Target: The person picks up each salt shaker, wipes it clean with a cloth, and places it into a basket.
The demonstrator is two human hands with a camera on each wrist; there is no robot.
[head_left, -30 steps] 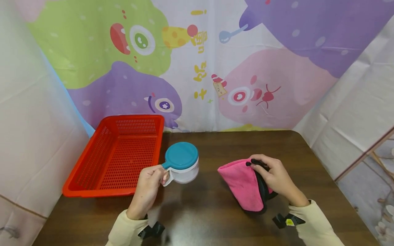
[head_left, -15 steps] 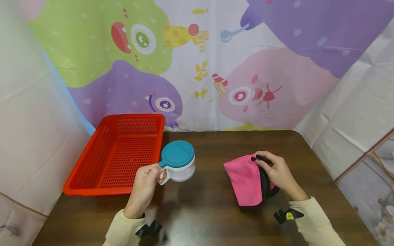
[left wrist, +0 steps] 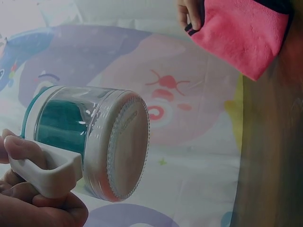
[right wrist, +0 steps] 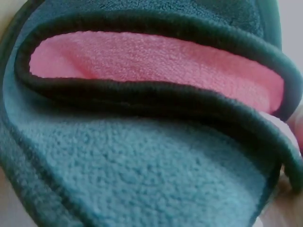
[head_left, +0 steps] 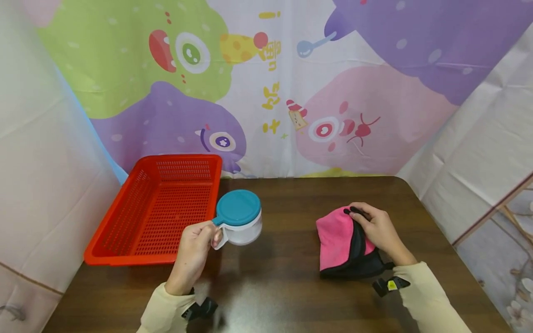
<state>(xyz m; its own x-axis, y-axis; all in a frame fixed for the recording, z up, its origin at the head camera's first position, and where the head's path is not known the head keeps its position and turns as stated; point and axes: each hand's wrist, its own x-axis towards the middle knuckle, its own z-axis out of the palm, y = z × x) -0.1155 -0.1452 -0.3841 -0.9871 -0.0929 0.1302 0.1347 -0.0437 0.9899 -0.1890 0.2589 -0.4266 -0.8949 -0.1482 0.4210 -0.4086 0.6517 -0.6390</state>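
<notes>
My left hand grips the white handle of a clear seasoning jar with a teal lid. The jar is held above the table, and its ridged round base faces the camera in the left wrist view. On the right, my right hand pinches the top edge of a folded cleaning cloth, pink on one side and dark grey on the other, with dark edging. The cloth hangs over the table; whether its lower edge touches the wood I cannot tell. Its folds fill the right wrist view and hide most of that hand.
A red plastic basket with slotted walls stands at the table's left, just beyond my left hand. Behind the brown table hangs a cartoon-printed curtain. Pale fabric covers both sides.
The left hand and the jar have shifted slightly left. The right hand has moved a little up and right, and the cloth has turned, showing more of its dark side.
</notes>
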